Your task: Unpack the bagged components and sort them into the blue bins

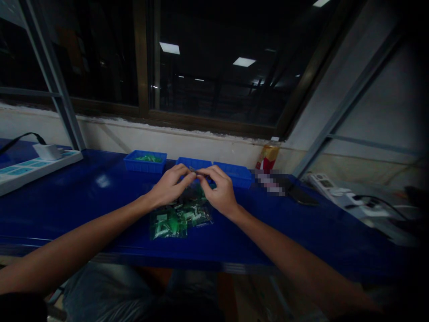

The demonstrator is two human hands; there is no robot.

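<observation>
My left hand [172, 184] and my right hand [219, 188] meet above the middle of the blue table, fingertips pinched together. Between them is a small, thin greyish piece [193, 170], too small and dim to name. Both hands seem to grip it. Below and just in front of them lie clear plastic bags [169, 223] with green and whitish small parts inside. Behind the hands stand two blue trays, one [193, 163] partly hidden by my fingers and the other [234, 173] to its right.
Another blue tray [145, 166] with green pieces stands at the back left. A white power strip [40, 167] lies on the left, another [348, 201] on the right. A dark phone-like object [301, 196] and a red and gold packet [268, 158] are at the back right.
</observation>
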